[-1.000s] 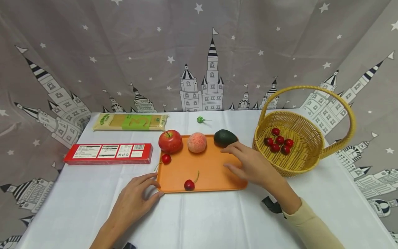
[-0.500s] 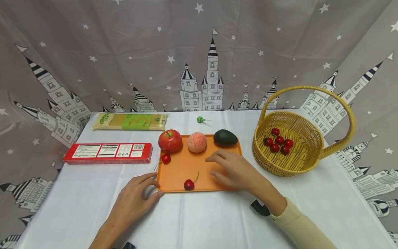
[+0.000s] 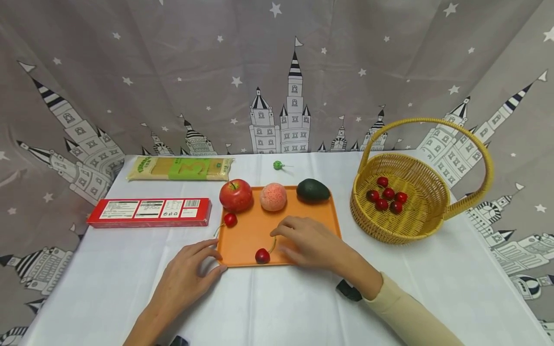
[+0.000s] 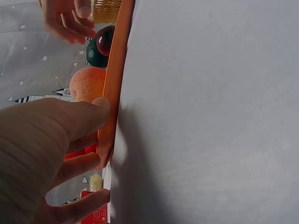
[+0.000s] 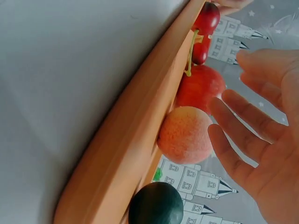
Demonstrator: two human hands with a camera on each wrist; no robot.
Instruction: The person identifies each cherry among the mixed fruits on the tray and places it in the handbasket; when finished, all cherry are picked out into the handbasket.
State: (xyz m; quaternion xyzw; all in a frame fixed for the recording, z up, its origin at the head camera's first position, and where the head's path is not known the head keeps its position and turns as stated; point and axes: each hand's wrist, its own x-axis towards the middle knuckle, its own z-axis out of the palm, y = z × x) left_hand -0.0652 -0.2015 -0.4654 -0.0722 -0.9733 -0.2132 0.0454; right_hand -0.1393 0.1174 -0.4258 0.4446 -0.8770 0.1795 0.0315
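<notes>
On an orange tray lie a red cherry with its stem upright to the right, near the front edge, and a second cherry at the left. My left hand rests at the tray's front left corner, thumb against the front edge and spread fingers along the left side. Over the tray hovers my right hand, its loosely spread fingers close beside the stem of the front cherry; nothing is between them in the right wrist view. Along the tray's back sit a red apple, a peach and an avocado.
A yellow wicker basket with a tall handle stands to the right, several cherries inside. At left lie a red box and a pasta packet. A small green ball on a thin stick lies behind the tray.
My right hand has moved left across the tray, from beside the avocado and basket to the front cherry's stem. My left hand has stayed at the tray corner.
</notes>
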